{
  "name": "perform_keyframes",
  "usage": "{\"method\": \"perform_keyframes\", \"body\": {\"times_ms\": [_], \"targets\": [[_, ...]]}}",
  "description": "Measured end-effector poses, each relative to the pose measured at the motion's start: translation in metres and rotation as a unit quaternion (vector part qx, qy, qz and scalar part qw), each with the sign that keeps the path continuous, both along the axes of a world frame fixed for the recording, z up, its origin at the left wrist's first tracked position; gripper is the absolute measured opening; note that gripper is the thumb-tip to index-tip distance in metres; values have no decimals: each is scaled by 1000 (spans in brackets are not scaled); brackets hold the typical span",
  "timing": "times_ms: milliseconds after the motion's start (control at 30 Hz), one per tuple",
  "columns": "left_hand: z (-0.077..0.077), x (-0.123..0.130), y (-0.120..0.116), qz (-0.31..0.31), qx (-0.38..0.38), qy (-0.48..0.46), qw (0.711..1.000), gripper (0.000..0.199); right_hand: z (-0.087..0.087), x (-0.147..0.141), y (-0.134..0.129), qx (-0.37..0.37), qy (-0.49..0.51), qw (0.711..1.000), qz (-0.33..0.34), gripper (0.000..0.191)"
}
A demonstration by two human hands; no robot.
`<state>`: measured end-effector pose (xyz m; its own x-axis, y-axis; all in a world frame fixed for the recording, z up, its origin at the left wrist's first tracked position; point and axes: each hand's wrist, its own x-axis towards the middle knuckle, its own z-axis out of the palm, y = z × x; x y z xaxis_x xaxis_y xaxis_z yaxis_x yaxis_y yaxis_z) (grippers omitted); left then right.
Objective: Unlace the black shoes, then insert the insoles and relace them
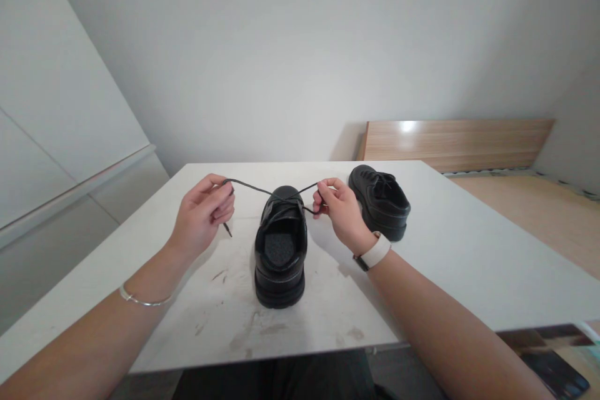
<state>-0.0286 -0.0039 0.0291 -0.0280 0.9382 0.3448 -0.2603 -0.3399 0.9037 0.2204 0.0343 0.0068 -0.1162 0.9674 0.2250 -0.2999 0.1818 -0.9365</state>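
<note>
A black shoe (280, 284) stands upright in the middle of the table, its heel towards me and its toe pointing away. Its dark shoelace (250, 185) comes out at the top and spreads to both sides. My left hand (201, 209), closed, pinches one end to the left of the shoe, and the lace tip hangs below the fingers. On the other side my right hand (340, 209) is closed on the other part of the lace, which bends in a loop at the fingertips. The lace strands cross above the shoe's tongue.
A second black shoe (382, 206), with its lace done up, stands just beyond my right hand. The white table (450, 262) has brownish marks near its front edge. Behind it rises a grey wall. A wooden headboard (459, 140) and a phone (555, 372) are at the right.
</note>
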Motion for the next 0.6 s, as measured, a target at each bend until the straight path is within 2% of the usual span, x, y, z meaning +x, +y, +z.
{"method": "perform_keyframes", "body": {"times_ms": [100,200,400,600], "targets": [[2,2,-4,-35,16,-4,999,10,14,4,-8,-18,40,999,32,36],[5,3,-6,-55,32,-14,998,9,26,9,-14,17,78,996,45,32],[9,2,-8,-40,2,-52,998,6,36,20,-21,65,39,996,53,46],[9,4,-10,-84,-20,-45,995,10,46,28,-24,75,39,991,102,61]]}}
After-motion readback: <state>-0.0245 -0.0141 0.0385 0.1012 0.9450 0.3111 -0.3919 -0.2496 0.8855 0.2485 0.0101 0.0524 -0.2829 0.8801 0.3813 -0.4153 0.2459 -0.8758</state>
